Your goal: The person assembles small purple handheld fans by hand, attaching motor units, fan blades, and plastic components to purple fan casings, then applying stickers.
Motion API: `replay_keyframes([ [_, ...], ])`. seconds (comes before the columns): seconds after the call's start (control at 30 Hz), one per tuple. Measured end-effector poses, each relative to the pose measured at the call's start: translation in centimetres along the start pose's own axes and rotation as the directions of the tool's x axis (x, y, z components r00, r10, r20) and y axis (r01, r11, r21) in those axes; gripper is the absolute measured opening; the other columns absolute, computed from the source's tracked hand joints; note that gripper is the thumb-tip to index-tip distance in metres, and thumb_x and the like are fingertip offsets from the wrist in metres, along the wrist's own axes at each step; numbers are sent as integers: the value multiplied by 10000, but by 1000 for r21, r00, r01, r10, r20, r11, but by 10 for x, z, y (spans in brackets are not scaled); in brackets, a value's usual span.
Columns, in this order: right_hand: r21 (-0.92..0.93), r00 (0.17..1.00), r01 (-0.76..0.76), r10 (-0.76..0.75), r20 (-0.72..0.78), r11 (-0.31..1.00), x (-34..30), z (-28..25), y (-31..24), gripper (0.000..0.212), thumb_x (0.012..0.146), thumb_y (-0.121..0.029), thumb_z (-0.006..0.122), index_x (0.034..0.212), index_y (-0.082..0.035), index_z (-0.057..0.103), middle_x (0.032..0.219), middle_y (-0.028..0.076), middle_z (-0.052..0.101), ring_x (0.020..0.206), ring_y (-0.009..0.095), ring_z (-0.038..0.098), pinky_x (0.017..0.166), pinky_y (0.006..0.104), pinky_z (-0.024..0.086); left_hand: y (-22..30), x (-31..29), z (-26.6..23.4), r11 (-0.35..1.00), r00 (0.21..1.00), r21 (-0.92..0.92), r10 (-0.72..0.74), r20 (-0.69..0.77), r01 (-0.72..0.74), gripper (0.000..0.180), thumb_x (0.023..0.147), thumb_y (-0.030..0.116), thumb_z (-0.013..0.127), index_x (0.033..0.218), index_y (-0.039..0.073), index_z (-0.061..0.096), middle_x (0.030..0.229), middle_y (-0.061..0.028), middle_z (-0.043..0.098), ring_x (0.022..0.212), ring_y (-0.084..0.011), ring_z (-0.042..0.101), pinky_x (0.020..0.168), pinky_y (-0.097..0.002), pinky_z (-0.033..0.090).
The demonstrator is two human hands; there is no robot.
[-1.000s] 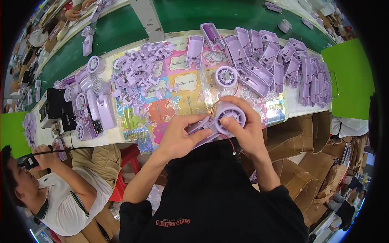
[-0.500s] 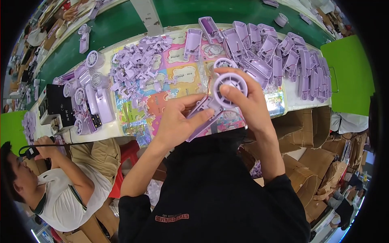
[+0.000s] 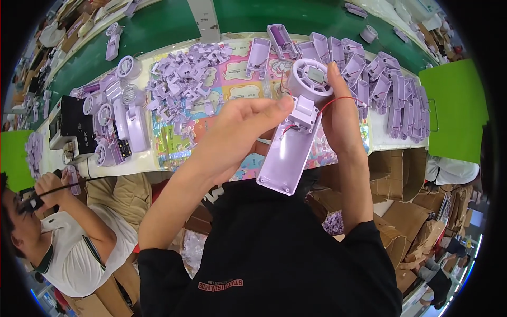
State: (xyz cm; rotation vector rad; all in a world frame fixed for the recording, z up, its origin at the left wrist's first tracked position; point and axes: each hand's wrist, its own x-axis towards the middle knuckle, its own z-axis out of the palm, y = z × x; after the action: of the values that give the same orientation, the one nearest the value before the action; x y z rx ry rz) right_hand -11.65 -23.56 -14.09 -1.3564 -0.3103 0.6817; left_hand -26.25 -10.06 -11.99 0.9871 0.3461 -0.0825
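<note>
Held up over the near edge of the table is a lilac handheld fan (image 3: 288, 156), its handle half lying hollow side up. Its round fan head (image 3: 312, 79) points away from me, a grey disc at its middle. My left hand (image 3: 229, 132) grips it from the left, thumb pressed by the joint between head and handle. My right hand (image 3: 343, 119) is closed round the right side of the head, with fingers partly hidden. A red wire (image 3: 346, 97) with a small white plug sticks out to the right, and short dark and red leads lie inside the handle.
A heap of small lilac clips (image 3: 182, 79) covers the table's left middle. Many lilac handle shells (image 3: 409, 103) lie at right. Fan heads and handles (image 3: 137, 129) sit beside a black box (image 3: 76, 124). A person (image 3: 79, 238) works at left; cardboard boxes (image 3: 391, 174) stand below right.
The fan has been turned over, so the hollow inside of its handle now faces up. My right hand has shifted from the grille to the head's right side; the left has moved nearer the joint.
</note>
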Motion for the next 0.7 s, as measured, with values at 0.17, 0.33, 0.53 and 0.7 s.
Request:
replay_keyframes([
  [0.17, -83, 997, 71, -71, 12, 994, 1, -4, 0, 455, 1108, -372, 411, 1266, 8, 606, 1216, 74, 669, 1112, 141, 617, 1018, 326, 447, -1, 10, 1, 999, 999, 46, 23, -46, -21, 319, 966, 268, 697, 1104, -20, 696, 980, -39, 710, 830, -85, 668, 705, -240, 555],
  [0.33, -29, 976, 151, -145, 160, 988, 6, -4, 11, 521, 1117, -404, 350, 1311, 24, 577, 1218, 83, 665, 1091, 137, 623, 979, 315, 461, -4, 20, -7, 982, 979, 146, 142, -149, -120, 287, 917, 155, 741, 1129, -34, 705, 981, -79, 748, 852, -115, 696, 757, -269, 552],
  [0.53, -530, 883, 469, -352, 311, 706, -17, -17, 72, 271, 919, -56, 650, 1181, -2, 604, 1113, 147, 606, 938, 254, 655, 842, 364, 518, 33, 70, -52, 768, 848, 538, 502, -170, -347, 322, 944, 118, 699, 1211, -62, 674, 1052, -90, 742, 911, -96, 675, 832, -243, 530],
  [0.7, -686, 815, 567, -431, 387, 455, -22, -14, 123, 325, 837, -19, 684, 1153, -10, 612, 1152, 176, 581, 1028, 360, 601, 858, 424, 515, 63, 152, -82, 604, 781, 756, 588, -208, -253, 357, 923, 144, 705, 1190, -90, 673, 1031, -93, 742, 898, -120, 667, 813, -257, 501],
])
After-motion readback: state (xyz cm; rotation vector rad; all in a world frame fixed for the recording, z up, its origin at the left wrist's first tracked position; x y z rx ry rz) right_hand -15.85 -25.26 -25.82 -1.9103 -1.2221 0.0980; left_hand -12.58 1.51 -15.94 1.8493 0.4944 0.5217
